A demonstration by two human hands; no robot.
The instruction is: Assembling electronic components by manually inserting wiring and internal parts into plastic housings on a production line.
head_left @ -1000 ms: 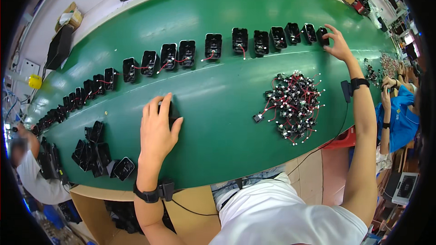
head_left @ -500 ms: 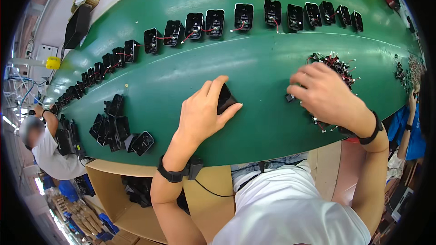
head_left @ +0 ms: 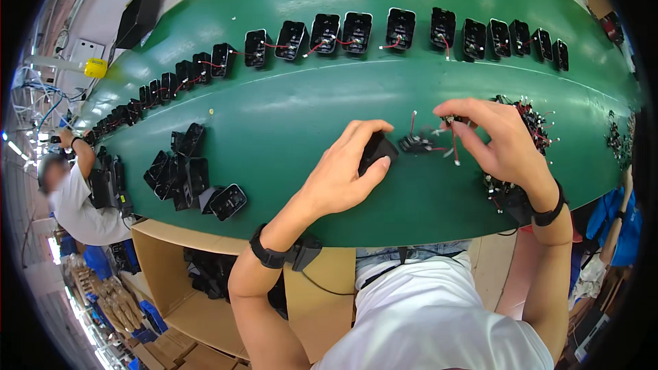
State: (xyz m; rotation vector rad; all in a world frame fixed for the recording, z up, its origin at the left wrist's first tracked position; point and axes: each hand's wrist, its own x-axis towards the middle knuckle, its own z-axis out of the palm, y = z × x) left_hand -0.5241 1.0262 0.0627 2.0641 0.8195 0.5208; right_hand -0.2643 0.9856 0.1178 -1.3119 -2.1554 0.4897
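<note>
My left hand (head_left: pixel 346 168) is closed round a black plastic housing (head_left: pixel 375 151) on the green table. Its thumb and fingers grip the two sides, and the palm hides part of it. To the right, my right hand (head_left: pixel 504 138) pinches a small black part with red wires (head_left: pixel 454 120) between thumb and fingertips, above the table. Between both hands lies a little cluster of black wired parts (head_left: pixel 415 142), slightly blurred. Beyond and under my right hand spreads a pile of similar wired parts (head_left: pixel 538 127).
A long curved row of open black housings (head_left: pixel 358 33) runs along the back of the green table (head_left: pixel 301 103), many with red wires. More housings (head_left: pixel 185 171) are heaped at left. A cardboard box (head_left: pixel 161 250) stands below the front edge. Another person (head_left: pixel 89 205) is at far left.
My left hand and the housing have shifted right. My right hand has come away from the pile with a small wired part in its fingertips. A cluster of parts now shows between the hands.
</note>
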